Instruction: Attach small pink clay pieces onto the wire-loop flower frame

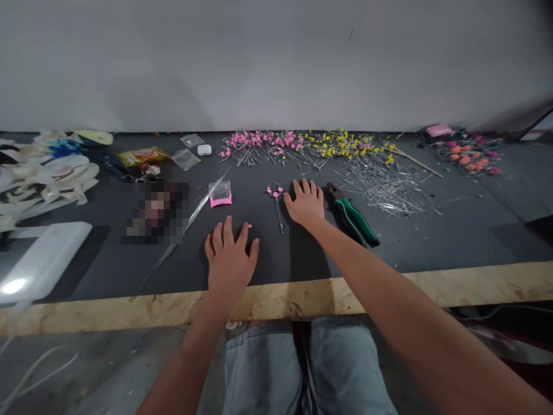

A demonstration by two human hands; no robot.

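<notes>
My left hand (228, 253) rests palm down near the table's front edge, fingers spread, holding nothing. A tiny pink piece (249, 226) lies by its index fingertip. Beyond that hand sits a small clear bag with pink contents (220, 195). My right hand (306, 202) lies flat with fingers apart, also holding nothing. Just left of it is a thin wire piece with a round, racket-like head and several pink bits (275, 191), its stem pointing toward me. To its right lie pliers with green handles (355, 218).
Along the wall lie wire pieces with pink tips (263, 141) and yellow tips (345, 144), with loose metal wires (389, 184) in front. Clear strips (194, 213), a white power bank (49, 259) and white plastic bags (56, 178) are at left; orange-tipped pieces (469, 155) at right.
</notes>
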